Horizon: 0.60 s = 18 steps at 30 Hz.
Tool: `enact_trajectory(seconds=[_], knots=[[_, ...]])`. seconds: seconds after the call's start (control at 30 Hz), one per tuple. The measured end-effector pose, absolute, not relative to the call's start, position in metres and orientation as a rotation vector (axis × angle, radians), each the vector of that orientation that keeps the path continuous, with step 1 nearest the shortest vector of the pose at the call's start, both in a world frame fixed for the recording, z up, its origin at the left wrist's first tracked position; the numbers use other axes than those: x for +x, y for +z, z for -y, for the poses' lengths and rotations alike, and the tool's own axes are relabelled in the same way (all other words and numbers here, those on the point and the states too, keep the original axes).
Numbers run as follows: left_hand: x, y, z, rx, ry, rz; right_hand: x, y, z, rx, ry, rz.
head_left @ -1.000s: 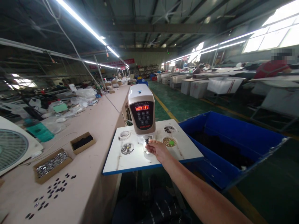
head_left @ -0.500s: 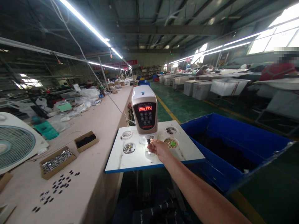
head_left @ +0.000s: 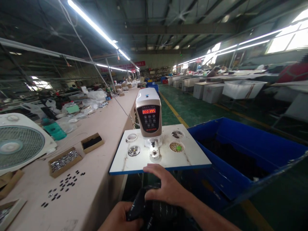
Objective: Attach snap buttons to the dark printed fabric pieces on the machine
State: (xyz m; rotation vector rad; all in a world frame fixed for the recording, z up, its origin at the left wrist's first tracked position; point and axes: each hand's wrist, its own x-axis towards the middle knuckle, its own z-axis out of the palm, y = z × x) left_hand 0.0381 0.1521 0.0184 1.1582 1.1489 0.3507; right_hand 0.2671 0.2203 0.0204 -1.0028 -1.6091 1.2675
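Low in the view, my left hand (head_left: 122, 216) is closed round a black cloth (head_left: 150, 208) with small white marks. Over the same cloth, my right hand (head_left: 166, 187) has its thumb and fingers spread apart, just in front of the white board's near edge. Behind it stands a white and dark machine (head_left: 149, 112) showing red digits, with its metal press head (head_left: 154, 149) over the white board (head_left: 141, 163). Round cups in the board hold small metal parts (head_left: 133, 151) on the left and gold-coloured pieces (head_left: 175, 147) on the right.
The long table (head_left: 96, 163) at left bears a fan (head_left: 19, 141), a box of metal pieces (head_left: 64, 162), a box of black pieces (head_left: 91, 143) and scattered black discs (head_left: 67, 184). A blue bin (head_left: 240, 144) with dark contents stands at right.
My right hand has left the machine's press head, moved down towards me and opened over the black cloth. My left hand has come into view holding the cloth. The view has shifted slightly.
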Motion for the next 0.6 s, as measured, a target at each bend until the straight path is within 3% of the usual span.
enact_trajectory(seconds=[0.1, 0.23, 0.6], knots=[[0.046, 0.036, -0.174, 1.489, 0.347, -1.135, 0.267, 0.026, -0.199, -0.919, 1.136, 2.042], [0.054, 0.051, -0.199, 1.721, 0.314, -1.184, 0.268, 0.020, -0.205, -1.159, 1.269, 2.035], [0.074, 0.021, -0.252, 1.342, 0.345, -0.927, 0.285, 0.003, -0.235, -1.235, 1.571, 1.661]])
